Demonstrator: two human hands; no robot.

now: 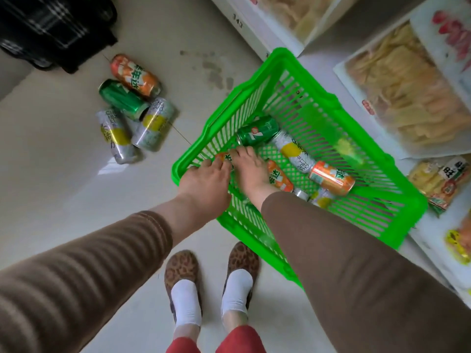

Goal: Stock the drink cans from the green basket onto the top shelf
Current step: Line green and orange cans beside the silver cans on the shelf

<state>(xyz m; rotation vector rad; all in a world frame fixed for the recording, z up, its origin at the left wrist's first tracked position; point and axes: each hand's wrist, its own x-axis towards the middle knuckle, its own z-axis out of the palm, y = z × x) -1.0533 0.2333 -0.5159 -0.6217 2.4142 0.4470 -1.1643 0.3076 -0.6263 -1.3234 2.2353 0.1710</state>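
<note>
Both hands reach into the green basket [382,200] on the floor; left hand [204,183] and right hand [248,166] close together round an orange can [224,157], fingers curled on it, exact hold hidden. Risk: a smooth round can slips, rolls, dents. More cans [293,149] lie loose inside; four floor cans [132,108] farther left.

Both hands reach into the green basket [362,138], hiding most of an orange can [224,159]; whether the fingers grip it cannot be told. The right sleeve [356,263] covers the basket's near corner (silver cans [312,197] peek out). Snack packs [407,93] are cut off at the right edge.
</note>
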